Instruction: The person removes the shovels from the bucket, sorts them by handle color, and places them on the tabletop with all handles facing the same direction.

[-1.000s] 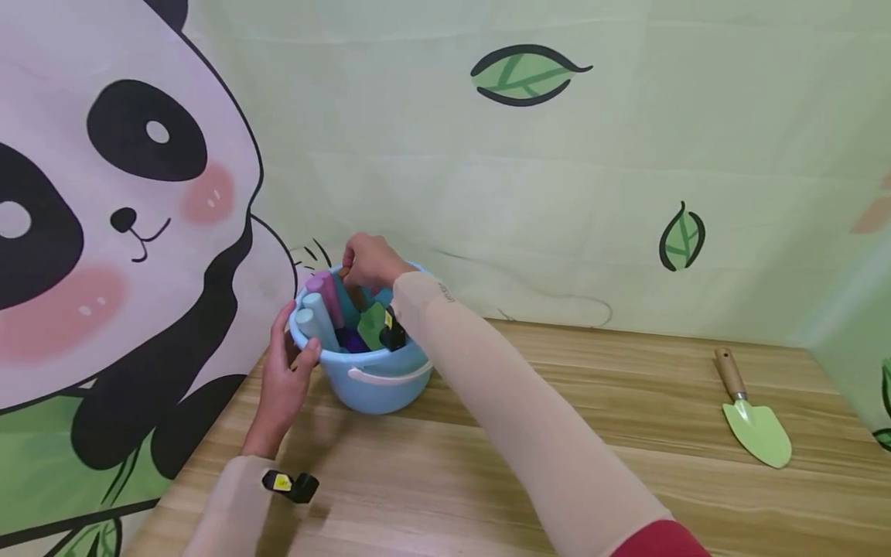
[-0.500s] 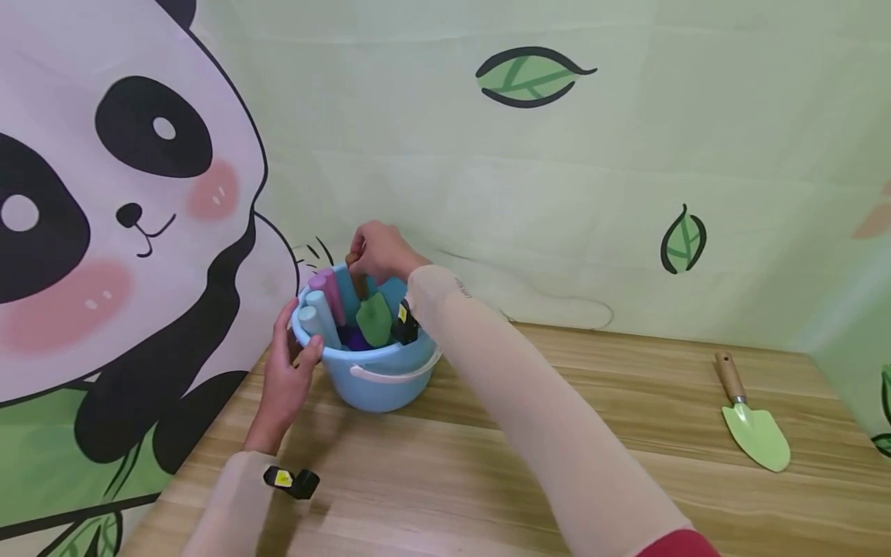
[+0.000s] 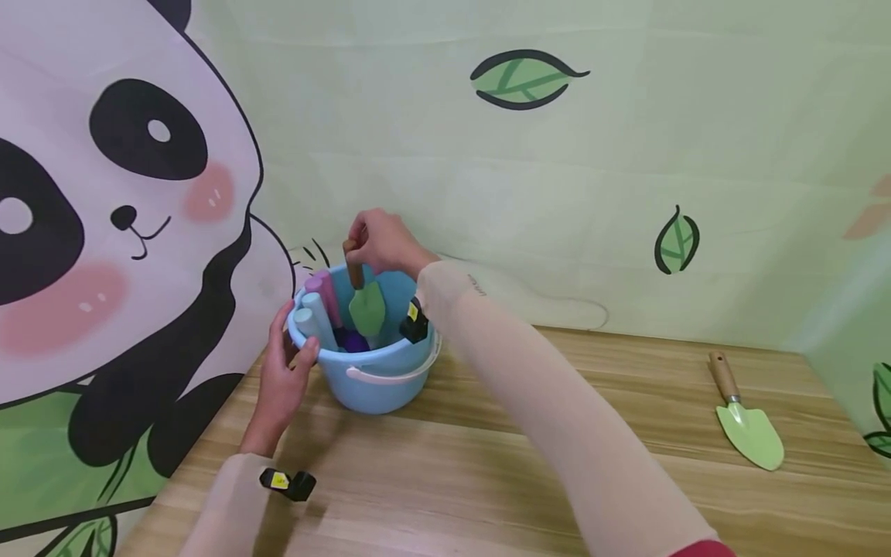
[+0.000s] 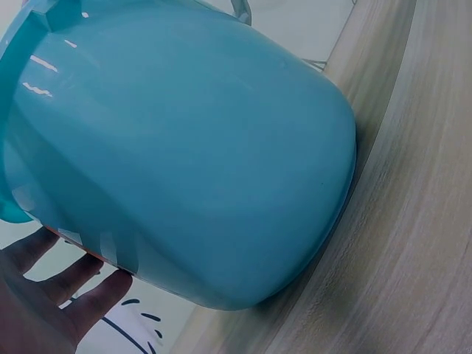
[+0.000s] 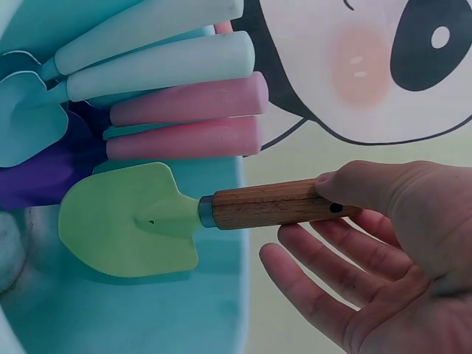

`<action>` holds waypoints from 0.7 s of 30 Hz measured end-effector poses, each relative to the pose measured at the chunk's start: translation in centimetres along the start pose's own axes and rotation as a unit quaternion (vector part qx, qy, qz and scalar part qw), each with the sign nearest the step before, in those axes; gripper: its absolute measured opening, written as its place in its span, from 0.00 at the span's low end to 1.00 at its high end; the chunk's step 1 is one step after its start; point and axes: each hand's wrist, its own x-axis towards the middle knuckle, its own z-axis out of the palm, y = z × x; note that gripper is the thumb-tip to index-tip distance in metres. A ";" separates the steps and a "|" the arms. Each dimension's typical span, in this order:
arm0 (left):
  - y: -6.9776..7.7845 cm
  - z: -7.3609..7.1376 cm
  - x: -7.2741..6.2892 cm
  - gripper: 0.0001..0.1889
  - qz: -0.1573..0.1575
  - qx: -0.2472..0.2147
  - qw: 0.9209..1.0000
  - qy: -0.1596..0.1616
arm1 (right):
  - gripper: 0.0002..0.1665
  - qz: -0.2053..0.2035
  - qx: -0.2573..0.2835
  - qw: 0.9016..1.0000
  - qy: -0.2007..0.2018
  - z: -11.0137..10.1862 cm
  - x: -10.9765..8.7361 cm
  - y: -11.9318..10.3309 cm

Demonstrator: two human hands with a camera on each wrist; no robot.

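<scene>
A light blue bucket [image 3: 376, 387] with a white handle stands on the table at left. My left hand [image 3: 284, 387] holds its left side, thumb at the rim and fingers along the outer wall, their tips partly hidden in the left wrist view. Above the opening, my right hand [image 3: 391, 244] pinches the end of a hand trowel's wooden handle [image 5: 265, 204] between thumb and fingers. The trowel's green blade [image 3: 367, 308] points down inside the bucket. Beside it, light blue handles [image 5: 162, 66] and pink handles [image 5: 188, 138] lean against the bucket wall, with a purple blade [image 5: 51, 173] lower down.
A second green trowel [image 3: 748, 435] with a wooden handle lies on the wooden table [image 3: 557, 464] at the right. A cloth backdrop [image 3: 557, 193] with a panda and leaves rises close behind and left of the bucket.
My right hand has risen and shifted slightly right, drawing the green trowel upward in the bucket. More of its handle and blade shows. My left hand has stayed on the bucket.
</scene>
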 end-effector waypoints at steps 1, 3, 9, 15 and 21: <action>0.0 0.0 0.0 0.38 -0.001 0.000 1.000 0.000 | 0.15 0.000 0.002 1.000 0.001 -0.1 -0.1 0.0; 0.1 0.0 0.0 0.38 -0.002 -0.001 1.000 0.001 | 0.15 -0.003 0.004 1.000 0.004 -0.4 -0.3 0.0; 0.2 0.1 0.0 0.38 -0.006 -0.007 1.000 0.000 | 0.15 -0.015 0.013 1.000 0.010 -0.9 -0.7 -0.1; 0.3 0.1 -0.1 0.37 -0.002 -0.007 1.000 -0.005 | 0.14 -0.016 0.041 0.999 0.014 -1.3 -1.1 0.0; 0.3 0.1 -0.1 0.37 -0.001 -0.010 1.000 -0.007 | 0.14 -0.028 0.058 0.998 0.021 -2.0 -1.5 -0.1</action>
